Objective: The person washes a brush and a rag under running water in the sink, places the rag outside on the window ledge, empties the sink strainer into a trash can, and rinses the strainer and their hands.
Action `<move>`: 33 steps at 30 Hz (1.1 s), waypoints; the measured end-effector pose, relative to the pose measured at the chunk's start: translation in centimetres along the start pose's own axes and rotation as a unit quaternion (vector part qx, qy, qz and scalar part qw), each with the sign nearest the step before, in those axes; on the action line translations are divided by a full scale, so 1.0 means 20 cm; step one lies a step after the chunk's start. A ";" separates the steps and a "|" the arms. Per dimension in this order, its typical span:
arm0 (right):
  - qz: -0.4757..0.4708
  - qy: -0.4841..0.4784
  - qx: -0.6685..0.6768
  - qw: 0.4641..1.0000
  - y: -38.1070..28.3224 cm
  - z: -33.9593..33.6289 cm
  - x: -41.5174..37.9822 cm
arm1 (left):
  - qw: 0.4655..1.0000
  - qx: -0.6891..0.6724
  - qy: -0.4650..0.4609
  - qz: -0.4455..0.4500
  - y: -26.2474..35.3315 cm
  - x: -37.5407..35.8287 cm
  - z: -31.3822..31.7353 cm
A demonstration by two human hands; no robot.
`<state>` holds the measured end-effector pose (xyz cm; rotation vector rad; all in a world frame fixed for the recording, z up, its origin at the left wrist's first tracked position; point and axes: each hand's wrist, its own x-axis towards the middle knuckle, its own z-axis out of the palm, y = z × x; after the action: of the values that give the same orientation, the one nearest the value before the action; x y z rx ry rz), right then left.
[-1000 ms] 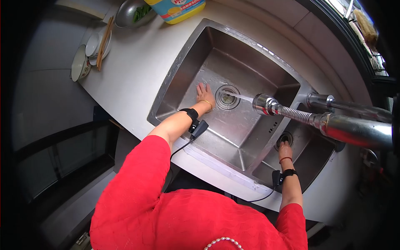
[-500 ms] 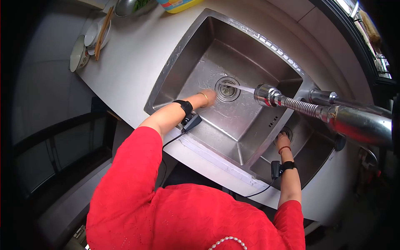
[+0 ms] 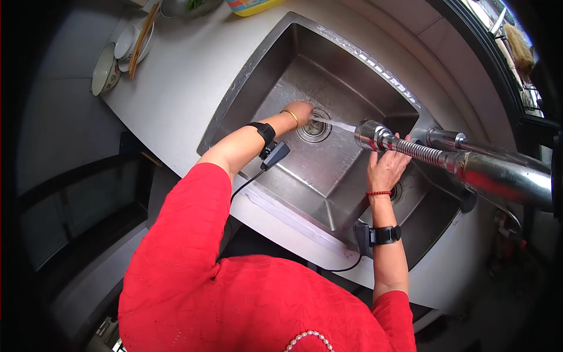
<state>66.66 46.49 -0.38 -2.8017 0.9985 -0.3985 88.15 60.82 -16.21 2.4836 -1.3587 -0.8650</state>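
Water runs from the metal faucet (image 3: 370, 136) into the large basin of the steel sink (image 3: 346, 170). My left hand (image 3: 301, 112) is in that basin beside the drain (image 3: 314, 126), at the end of the stream; its fingers are curled, and what they hold, if anything, is hidden. My right hand (image 3: 388, 168) is raised over the divider between the two basins, fingers spread, close under the faucet's spring hose (image 3: 422, 151). The hose partly covers its fingertips. Nothing shows in this hand. Behind its wrist lies the small basin's drain (image 3: 396, 192).
Bowls (image 3: 105, 71) and wooden chopsticks (image 3: 141, 44) are at the counter's left end. A metal bowl with greens (image 3: 190, 7) and a yellow and blue container (image 3: 253, 7) stand at the back. A window is at the upper right.
My left hand has moved up and right to the drain and water stream. My right hand has risen from the small basin's drain toward the faucet, and its fingers have spread. The view has shifted slightly.
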 end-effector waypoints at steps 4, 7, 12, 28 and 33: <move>0.008 -0.003 -0.006 1.000 -0.01 0.01 0.01 | 0.973 0.062 -0.115 0.190 0.08 -0.17 0.13; 0.013 -0.021 -0.027 0.999 -0.01 0.00 -0.01 | 0.949 -0.060 -0.236 0.200 0.18 -0.30 0.15; 0.022 -0.048 -0.030 0.998 -0.03 0.00 0.02 | 0.934 -0.282 -0.212 -0.059 0.07 -0.13 0.17; 0.060 -0.090 -0.015 0.994 0.00 0.04 0.01 | 0.969 0.152 -0.027 0.192 0.06 -0.16 0.12; 0.085 -0.079 0.023 0.993 -0.01 0.04 -0.01 | 0.970 0.055 -0.054 0.230 0.02 -0.29 0.10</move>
<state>66.88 46.78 -1.22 -2.6325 1.1622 -0.1736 84.46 65.53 -15.31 2.0731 -1.9592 -0.8385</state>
